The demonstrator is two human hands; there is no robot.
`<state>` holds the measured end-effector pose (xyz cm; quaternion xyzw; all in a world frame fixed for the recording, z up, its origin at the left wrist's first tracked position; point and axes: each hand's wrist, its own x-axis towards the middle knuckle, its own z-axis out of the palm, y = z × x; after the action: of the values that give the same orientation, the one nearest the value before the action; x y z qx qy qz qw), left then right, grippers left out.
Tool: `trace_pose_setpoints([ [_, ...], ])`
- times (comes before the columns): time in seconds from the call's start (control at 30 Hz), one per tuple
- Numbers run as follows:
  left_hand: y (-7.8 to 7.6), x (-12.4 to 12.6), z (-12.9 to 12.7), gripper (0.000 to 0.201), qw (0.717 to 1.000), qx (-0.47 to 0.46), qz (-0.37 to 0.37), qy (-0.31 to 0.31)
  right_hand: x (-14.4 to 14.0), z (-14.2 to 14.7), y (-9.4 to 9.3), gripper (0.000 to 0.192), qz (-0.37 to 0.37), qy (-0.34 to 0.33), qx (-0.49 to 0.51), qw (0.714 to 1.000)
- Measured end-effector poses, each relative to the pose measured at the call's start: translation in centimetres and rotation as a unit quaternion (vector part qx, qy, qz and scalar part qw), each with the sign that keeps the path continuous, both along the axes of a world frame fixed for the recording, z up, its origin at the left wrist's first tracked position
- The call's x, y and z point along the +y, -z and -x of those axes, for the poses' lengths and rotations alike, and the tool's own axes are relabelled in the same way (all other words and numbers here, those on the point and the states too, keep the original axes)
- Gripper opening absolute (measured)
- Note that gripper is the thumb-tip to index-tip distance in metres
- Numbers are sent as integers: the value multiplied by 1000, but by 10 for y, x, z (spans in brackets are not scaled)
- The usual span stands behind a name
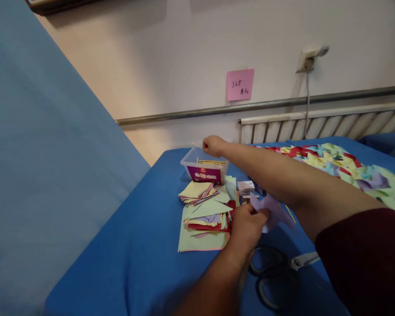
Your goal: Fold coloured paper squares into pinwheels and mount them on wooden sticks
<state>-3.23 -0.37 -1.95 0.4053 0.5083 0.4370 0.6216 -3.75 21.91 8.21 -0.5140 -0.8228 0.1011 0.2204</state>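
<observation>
Left hand [246, 226] pinched a lilac paper piece [271, 210]; right hand [213, 145], closed on a thin stick [196, 144], hovered over a plastic box [204, 169].

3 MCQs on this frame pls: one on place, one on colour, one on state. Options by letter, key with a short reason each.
1. Where is the right hand?
A. on the scissors
B. at the rim of the clear plastic box
C. on the wall note

2. What colour is the sticky note on the wall?
A. green
B. white
C. pink

3. What is the left hand doing?
A. gripping a lilac paper piece
B. lying flat and empty
C. holding the scissors

Key: B, the fist sits over the box's far edge, pinching a thin stick; C, the note above the rail is pink; A, the fingers close on the lilac paper, while the scissors lie untouched on the blue cloth nearer the camera.
</observation>
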Motion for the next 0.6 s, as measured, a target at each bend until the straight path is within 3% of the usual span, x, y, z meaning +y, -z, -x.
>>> trace_pose_setpoints([
  [0.13, -3, 0, 3, 12, 1000, 5, -10, -17, -34, -37, -18, 22, -52, 37, 94, 994],
  [0.2, -1, 1, 3, 16, 1000, 8, -20, -23, -67, -61, -17, 19, -44, 28, 250, 967],
  [0.3, 1, 3, 3, 18, 999, 27, -37, -28, -126, -94, 2, 17, -21, 7, 410, 912],
  [0.43, 3, 9, 3, 21, 997, 29, -73, -28, -191, -122, 44, 23, 35, -1, 553, 832],
  [0.53, 5, 13, 3, 26, 993, 65, -85, -54, -215, -134, 66, 33, 68, 25, 605, 793],
  [0.6, 7, 13, 2, 27, 991, 72, -83, -70, -221, -142, 70, 36, 64, 41, 637, 767],
])
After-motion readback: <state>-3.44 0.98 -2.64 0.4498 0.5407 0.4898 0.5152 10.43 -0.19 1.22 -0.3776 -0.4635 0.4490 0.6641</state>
